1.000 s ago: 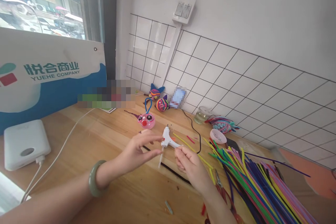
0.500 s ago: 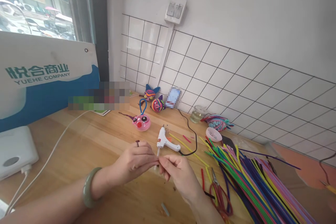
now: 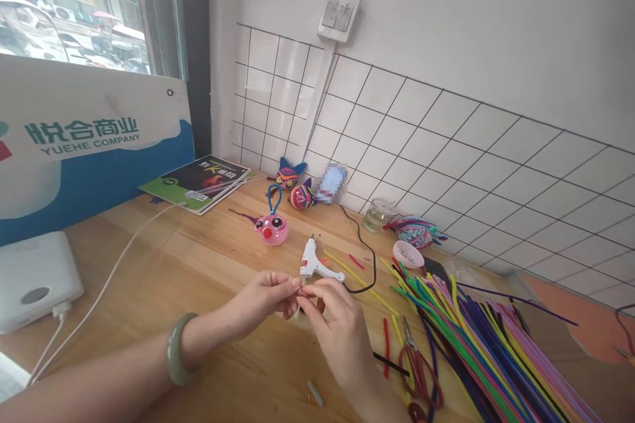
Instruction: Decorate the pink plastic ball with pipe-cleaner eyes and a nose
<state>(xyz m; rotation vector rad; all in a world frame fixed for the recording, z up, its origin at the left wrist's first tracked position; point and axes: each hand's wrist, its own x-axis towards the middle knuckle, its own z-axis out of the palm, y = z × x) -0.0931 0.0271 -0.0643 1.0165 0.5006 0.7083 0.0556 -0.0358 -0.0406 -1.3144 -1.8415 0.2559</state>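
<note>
My left hand (image 3: pixel 268 295) and right hand (image 3: pixel 338 327) meet, fingertips pinched on something too small to tell. The wooden table (image 3: pixel 248 370) spreads between my left forearm and the scissors (image 3: pixel 421 370). Just beyond lies the glue gun (image 3: pixel 317 267); farther, the pink bowl (image 3: pixel 399 260) and jar (image 3: pixel 378 218).

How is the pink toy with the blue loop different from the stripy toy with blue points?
The pink toy looks smooth and see-through, but the stripy toy has many-coloured bands. The pink toy has a blue loop on top, while the stripy toy has pointy blue bits. The pink toy has black-and-white eyes; the stripy toy's look yellowish. Both sit on the table.
</note>
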